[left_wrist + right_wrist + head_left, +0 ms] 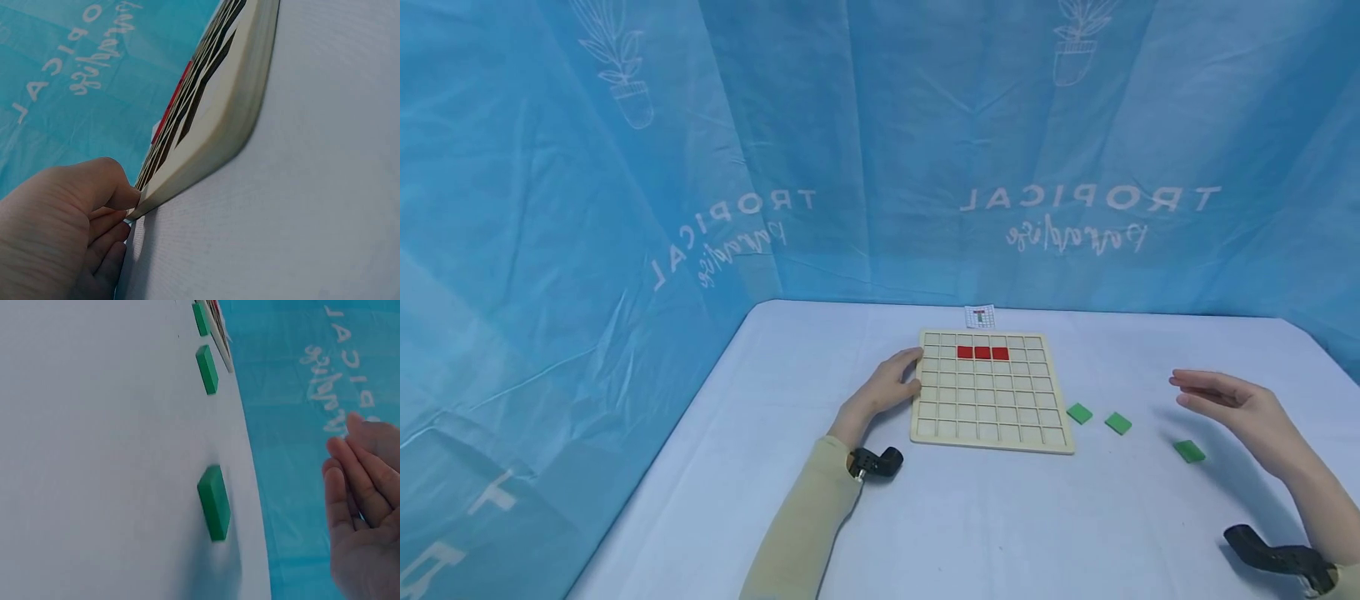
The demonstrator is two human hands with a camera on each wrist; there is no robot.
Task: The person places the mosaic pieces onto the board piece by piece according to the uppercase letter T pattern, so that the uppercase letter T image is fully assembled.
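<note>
Grip: left hand holds the left edge of the wooden grid board, fingers curled against it; right hand hovers above the table with straight fingers, holding nothing.
Board: flat on the table, three red tiles in a row near its far edge.
Green tiles: three lie right of the board, the nearest below the right hand.
Card: small sheet behind the board.

The left hand has curled fingers and a bent wrist; the right hand hovers with straight fingers.
</note>
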